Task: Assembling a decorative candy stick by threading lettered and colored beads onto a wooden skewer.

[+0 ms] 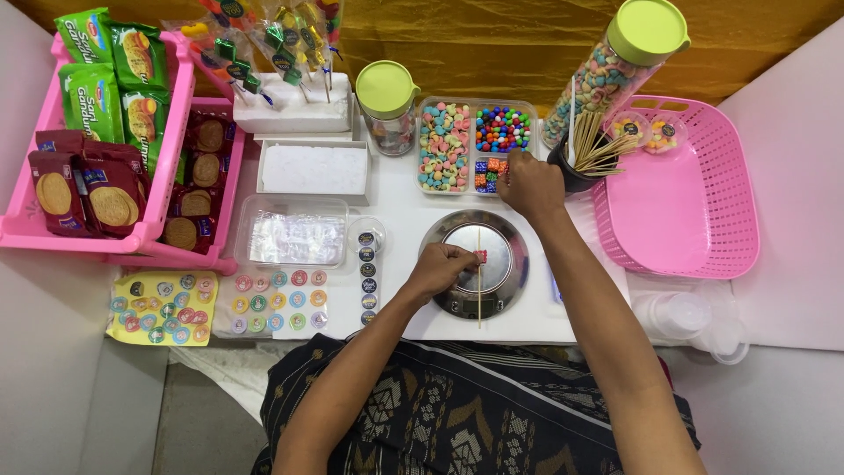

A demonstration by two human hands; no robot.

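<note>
While my forearms cross the near edge of the white rectangular tabletop point(396, 198), the big pink perforated plastic basket point(703, 220) lies at the right of the frame and the pink tiered rack of biscuit packets point(167, 176) fills the upper left. In the lower middle sits the round silver metal kitchen scale point(505, 264), and over it my left hand point(440, 268) pinches a thin wooden skewer point(479, 295) that carries a small red cube candy point(480, 256) just beside my fingertips; the stick's long axis runs straight up and down the frame, its free end pointing toward me. My right hand point(530, 186) is curled down into the clear three-part plastic candy tray point(520, 107), fingers closed over the compartment of red and blue cube candies point(489, 173); whether it grips one I cannot tell. That tray lies directly above the scale, so my right hand is nearer. The dark cup of spare wooden skewers point(585, 158) crowds its right side; open tabletop remains to the left of the scale.
</note>
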